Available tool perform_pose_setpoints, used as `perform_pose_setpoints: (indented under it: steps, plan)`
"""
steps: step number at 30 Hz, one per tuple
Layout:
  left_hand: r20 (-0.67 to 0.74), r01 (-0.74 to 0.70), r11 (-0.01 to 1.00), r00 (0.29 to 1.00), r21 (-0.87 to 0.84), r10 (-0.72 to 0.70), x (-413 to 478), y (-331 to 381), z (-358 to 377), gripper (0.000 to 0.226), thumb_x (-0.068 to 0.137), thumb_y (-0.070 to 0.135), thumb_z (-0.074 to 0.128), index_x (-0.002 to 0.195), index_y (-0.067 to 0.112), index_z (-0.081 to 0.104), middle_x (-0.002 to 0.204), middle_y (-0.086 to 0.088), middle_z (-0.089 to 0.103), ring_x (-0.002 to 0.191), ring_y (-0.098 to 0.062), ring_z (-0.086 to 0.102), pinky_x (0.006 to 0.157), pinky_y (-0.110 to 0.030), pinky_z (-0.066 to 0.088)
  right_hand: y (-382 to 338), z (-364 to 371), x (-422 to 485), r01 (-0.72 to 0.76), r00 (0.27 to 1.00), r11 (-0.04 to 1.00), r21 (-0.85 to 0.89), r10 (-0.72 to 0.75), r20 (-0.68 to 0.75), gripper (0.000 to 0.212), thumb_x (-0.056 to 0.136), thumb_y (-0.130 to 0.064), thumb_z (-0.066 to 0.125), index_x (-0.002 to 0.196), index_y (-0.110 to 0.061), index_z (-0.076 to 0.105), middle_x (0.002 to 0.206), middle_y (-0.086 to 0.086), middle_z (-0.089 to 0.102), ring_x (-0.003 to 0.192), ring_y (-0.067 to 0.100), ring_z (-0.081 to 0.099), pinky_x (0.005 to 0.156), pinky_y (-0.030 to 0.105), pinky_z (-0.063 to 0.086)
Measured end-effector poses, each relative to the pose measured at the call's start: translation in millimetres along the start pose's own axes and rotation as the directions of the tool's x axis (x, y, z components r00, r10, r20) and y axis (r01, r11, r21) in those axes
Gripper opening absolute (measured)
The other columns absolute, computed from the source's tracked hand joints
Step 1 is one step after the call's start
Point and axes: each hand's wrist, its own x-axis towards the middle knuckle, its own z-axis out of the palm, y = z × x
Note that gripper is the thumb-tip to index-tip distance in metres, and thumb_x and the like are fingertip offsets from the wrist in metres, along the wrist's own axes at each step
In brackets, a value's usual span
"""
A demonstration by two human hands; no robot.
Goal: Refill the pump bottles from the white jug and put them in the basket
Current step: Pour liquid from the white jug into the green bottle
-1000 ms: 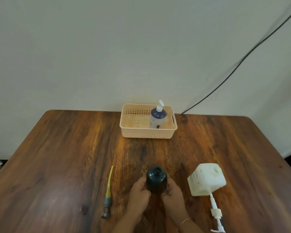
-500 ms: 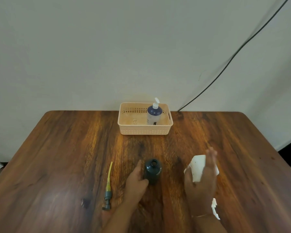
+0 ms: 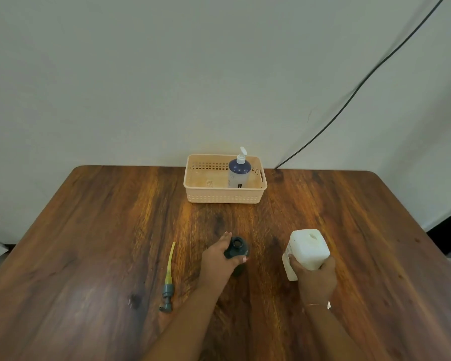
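We see the left hand (image 3: 216, 259) curled round the open-necked dark bottle (image 3: 237, 247), which stands upright on the tabletop (image 3: 89, 230) in front of the basket (image 3: 224, 198). The right hand (image 3: 314, 280) grips the white jug (image 3: 307, 247), fingers wrapped about its near end, in front of the basket and to its right. A blue pump bottle (image 3: 238, 173) stands upright inside the basket, at its right end. A detached pump (image 3: 168, 278) with a yellow tube lies in front of the basket, to its left.
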Motion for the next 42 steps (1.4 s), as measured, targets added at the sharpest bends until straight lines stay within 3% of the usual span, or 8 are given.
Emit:
perform_pose_setpoints:
  steps: [6, 10, 16, 22, 34, 42]
  plan:
    - [-0.009, 0.028, 0.999, 1.000, 0.018, -0.028, 0, -5, -2, 0.076, 0.073, 0.025, 0.076, 0.139, 0.018, 0.039, 0.147, 0.001, 0.041, 0.135, -0.016, 0.037, 0.110, -0.026, 0.029, -14, 11, -12, 0.334, 0.938, 0.923, -0.189, -0.306, 0.162, 0.071, 0.061, -0.024, 0.084, 0.122, -0.012, 0.049, 0.120, 0.014, 0.061, 0.109, 0.033, 0.056, 0.082, 0.046, 0.051]
    - [-0.008, 0.060, 0.998, 0.998, 0.012, -0.060, 1, -5, 1, 0.076, 0.072, 0.026, 0.077, 0.138, 0.020, 0.040, 0.146, 0.002, 0.043, 0.134, -0.018, 0.040, 0.109, -0.029, 0.032, -21, 14, -14, 0.534, 0.842, 0.790, -0.301, -0.466, 0.270, 0.073, 0.061, -0.028, 0.085, 0.123, -0.015, 0.049, 0.125, 0.010, 0.059, 0.112, 0.029, 0.055, 0.088, 0.049, 0.049]
    - [0.002, 0.119, 0.993, 0.993, -0.021, -0.119, 3, -1, 7, 0.075, 0.071, 0.021, 0.078, 0.137, 0.021, 0.042, 0.145, 0.001, 0.045, 0.132, -0.022, 0.043, 0.110, -0.037, 0.035, -30, 18, -15, 0.710, 0.704, 0.563, -0.422, -0.590, 0.396, 0.074, 0.058, -0.016, 0.087, 0.124, -0.007, 0.054, 0.125, 0.016, 0.061, 0.115, 0.036, 0.056, 0.091, 0.056, 0.046]
    - [0.015, 0.138, 0.990, 0.990, -0.015, -0.137, 3, -2, 6, 0.075, 0.072, 0.020, 0.078, 0.137, 0.021, 0.042, 0.142, -0.001, 0.048, 0.129, -0.023, 0.047, 0.107, -0.036, 0.037, -36, 17, -15, 0.771, 0.631, 0.458, -0.443, -0.642, 0.435, 0.071, 0.059, -0.008, 0.086, 0.123, -0.008, 0.056, 0.126, 0.016, 0.060, 0.115, 0.038, 0.056, 0.092, 0.058, 0.045]
    - [0.017, 0.156, 0.987, 0.988, -0.036, -0.155, 3, -2, 4, 0.077, 0.070, 0.019, 0.079, 0.137, 0.022, 0.042, 0.142, 0.000, 0.049, 0.129, -0.022, 0.047, 0.107, -0.037, 0.038, -51, 18, -11, 0.818, 0.570, 0.400, -0.413, -0.659, 0.490, 0.066, 0.061, -0.004, 0.083, 0.121, -0.008, 0.057, 0.125, 0.016, 0.061, 0.116, 0.039, 0.055, 0.092, 0.060, 0.046]
    - [0.031, 0.141, 0.990, 0.990, -0.015, -0.140, 2, -1, 3, 0.077, 0.072, 0.018, 0.077, 0.139, 0.020, 0.039, 0.142, -0.002, 0.049, 0.129, -0.023, 0.046, 0.109, -0.038, 0.038, -53, 18, -7, 0.844, 0.524, 0.340, -0.416, -0.688, 0.502, 0.068, 0.058, -0.004, 0.085, 0.120, -0.010, 0.057, 0.124, 0.016, 0.061, 0.116, 0.038, 0.056, 0.094, 0.054, 0.041]
